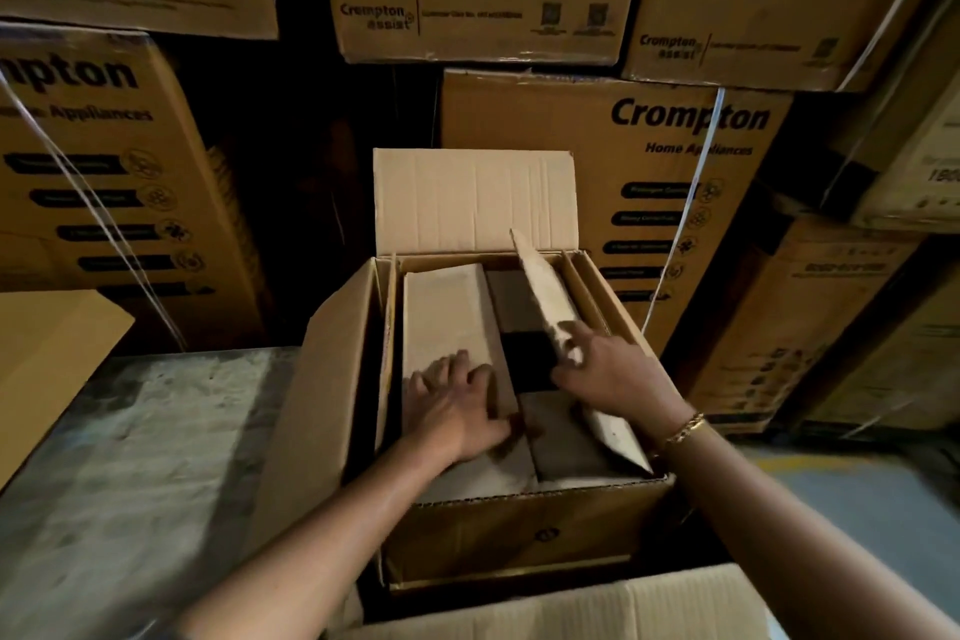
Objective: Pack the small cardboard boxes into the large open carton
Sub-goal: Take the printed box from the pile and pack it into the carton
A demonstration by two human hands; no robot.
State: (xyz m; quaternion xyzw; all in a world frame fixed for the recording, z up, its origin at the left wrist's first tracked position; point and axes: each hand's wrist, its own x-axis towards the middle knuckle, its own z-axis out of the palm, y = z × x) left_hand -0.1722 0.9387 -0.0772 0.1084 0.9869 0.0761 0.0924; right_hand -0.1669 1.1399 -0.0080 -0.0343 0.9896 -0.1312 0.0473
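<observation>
The large open carton (524,530) stands in front of me with its flaps spread, the rear flap upright. Inside on the left lies a pale small cardboard box (447,312). My left hand (457,405) rests on that box's near end, fingers wrapped over its right edge. My right hand (613,369) pinches a flat, thin cardboard piece (545,286) that slants upright along the right side of the carton. Darker small boxes (561,437) lie lower down between the two, partly in shadow.
A grey worn table top (130,457) stretches to the left, with a loose cardboard sheet (47,348) at its far left. Stacked printed appliance cartons (649,161) wall in the back and right. Another carton flap (597,608) sits at the bottom edge.
</observation>
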